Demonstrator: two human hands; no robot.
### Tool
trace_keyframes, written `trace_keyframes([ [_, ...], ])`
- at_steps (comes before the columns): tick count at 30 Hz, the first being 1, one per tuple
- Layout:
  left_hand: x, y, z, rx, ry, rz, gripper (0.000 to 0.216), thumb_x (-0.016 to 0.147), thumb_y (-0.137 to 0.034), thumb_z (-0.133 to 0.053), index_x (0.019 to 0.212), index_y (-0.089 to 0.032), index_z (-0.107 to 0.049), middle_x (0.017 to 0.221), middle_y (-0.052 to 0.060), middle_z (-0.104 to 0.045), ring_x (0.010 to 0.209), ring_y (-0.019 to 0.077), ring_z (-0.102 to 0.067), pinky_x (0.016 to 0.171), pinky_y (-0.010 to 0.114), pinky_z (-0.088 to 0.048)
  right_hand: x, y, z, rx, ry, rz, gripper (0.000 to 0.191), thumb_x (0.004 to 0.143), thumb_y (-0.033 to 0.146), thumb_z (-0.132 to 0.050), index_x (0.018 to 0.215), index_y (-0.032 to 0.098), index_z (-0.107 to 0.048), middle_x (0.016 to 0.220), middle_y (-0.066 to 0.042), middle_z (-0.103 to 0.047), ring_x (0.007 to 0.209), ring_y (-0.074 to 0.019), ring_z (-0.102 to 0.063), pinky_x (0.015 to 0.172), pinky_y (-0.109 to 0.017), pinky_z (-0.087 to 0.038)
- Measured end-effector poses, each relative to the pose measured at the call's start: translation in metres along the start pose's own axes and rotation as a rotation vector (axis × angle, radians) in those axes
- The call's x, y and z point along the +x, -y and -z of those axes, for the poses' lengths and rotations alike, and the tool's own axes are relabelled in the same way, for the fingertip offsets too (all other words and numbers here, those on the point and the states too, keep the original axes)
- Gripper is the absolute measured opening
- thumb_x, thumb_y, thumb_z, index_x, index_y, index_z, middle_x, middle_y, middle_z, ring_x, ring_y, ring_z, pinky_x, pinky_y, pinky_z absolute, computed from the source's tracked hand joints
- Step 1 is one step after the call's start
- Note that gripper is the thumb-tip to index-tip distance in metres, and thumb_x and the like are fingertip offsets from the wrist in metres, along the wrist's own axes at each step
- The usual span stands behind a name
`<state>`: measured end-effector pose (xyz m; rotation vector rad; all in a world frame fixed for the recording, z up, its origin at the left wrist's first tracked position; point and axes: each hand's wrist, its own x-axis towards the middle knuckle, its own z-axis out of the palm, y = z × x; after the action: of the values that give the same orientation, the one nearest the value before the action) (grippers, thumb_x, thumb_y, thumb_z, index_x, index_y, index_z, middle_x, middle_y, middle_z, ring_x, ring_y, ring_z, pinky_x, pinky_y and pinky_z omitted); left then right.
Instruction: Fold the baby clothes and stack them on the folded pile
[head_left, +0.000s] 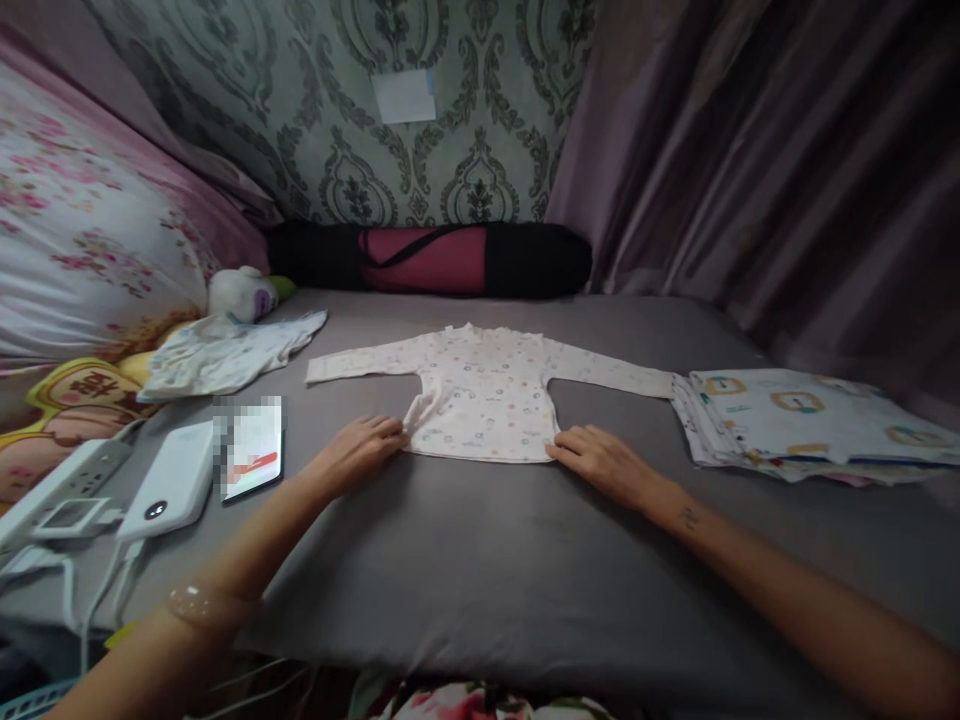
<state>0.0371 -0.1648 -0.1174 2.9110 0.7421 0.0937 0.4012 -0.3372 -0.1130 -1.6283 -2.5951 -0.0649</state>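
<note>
A small white long-sleeved shirt with a tiny coloured print lies spread flat on the grey sheet, its collar away from me and both sleeves stretched out sideways. My left hand pinches the left bottom corner of its hem, where the cloth is slightly creased. At the opposite hem corner, my right hand has its fingers closed on the fabric. The right sleeve's cuff reaches the edge of a stack of folded printed cloths.
Left of the shirt lie a crumpled printed garment, a phone, a white power bank with cables and a power strip. A plush toy sits behind them. A long black-and-red bag lies along the wall.
</note>
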Motion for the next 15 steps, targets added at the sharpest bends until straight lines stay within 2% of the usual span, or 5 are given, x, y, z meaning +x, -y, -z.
trace_keyframes([
  [5,0.0,-0.004,0.001,-0.22,-0.007,0.052,0.027,0.085,-0.024,-0.044,0.099,-0.024,-0.066,0.097,0.007,-0.06,0.083,0.0185,-0.057,0.075,0.029,-0.046,-0.003,0.003,0.003,0.172,0.02,-0.064,0.031,0.088,0.007,-0.042,0.103,0.021,-0.065,0.107,-0.009,-0.064,0.096,-0.0192,-0.057,0.085,-0.033,-0.044],
  [8,0.001,-0.005,0.012,-0.412,0.08,0.132,0.027,0.087,-0.036,-0.047,0.097,-0.023,-0.068,0.094,0.005,-0.06,0.075,0.0155,-0.057,0.068,0.025,-0.045,-0.005,0.003,0.005,0.436,-0.029,-0.133,0.028,0.086,0.011,-0.045,0.099,0.022,-0.067,0.108,-0.007,-0.063,0.095,-0.0167,-0.059,0.085,-0.03,-0.046],
  [11,0.006,0.003,0.022,-0.547,0.182,0.234,0.037,0.086,-0.048,-0.046,0.086,-0.02,-0.07,0.086,0.003,-0.061,0.072,0.0151,-0.055,0.064,0.023,-0.042,-0.004,-0.005,0.002,0.659,-0.083,-0.278,0.022,0.085,0.02,-0.048,0.09,0.021,-0.069,0.098,-0.005,-0.067,0.084,-0.0154,-0.062,0.077,-0.027,-0.048],
  [13,0.015,0.012,0.022,-0.595,0.154,0.352,0.042,0.083,-0.054,-0.047,0.08,-0.018,-0.07,0.075,0.002,-0.061,0.069,0.0159,-0.054,0.059,0.022,-0.04,0.002,-0.019,-0.005,0.749,-0.133,-0.427,0.024,0.085,0.027,-0.047,0.088,0.02,-0.07,0.087,-0.004,-0.07,0.074,-0.0155,-0.063,0.068,-0.026,-0.048],
  [15,0.03,0.02,0.018,-0.6,0.038,0.528,0.045,0.08,-0.055,-0.047,0.077,-0.017,-0.069,0.065,0.001,-0.06,0.063,0.0158,-0.052,0.054,0.022,-0.038,0.013,-0.037,-0.017,0.774,-0.187,-0.584,0.028,0.085,0.032,-0.045,0.087,0.018,-0.07,0.077,-0.004,-0.07,0.066,-0.0159,-0.063,0.062,-0.026,-0.047],
])
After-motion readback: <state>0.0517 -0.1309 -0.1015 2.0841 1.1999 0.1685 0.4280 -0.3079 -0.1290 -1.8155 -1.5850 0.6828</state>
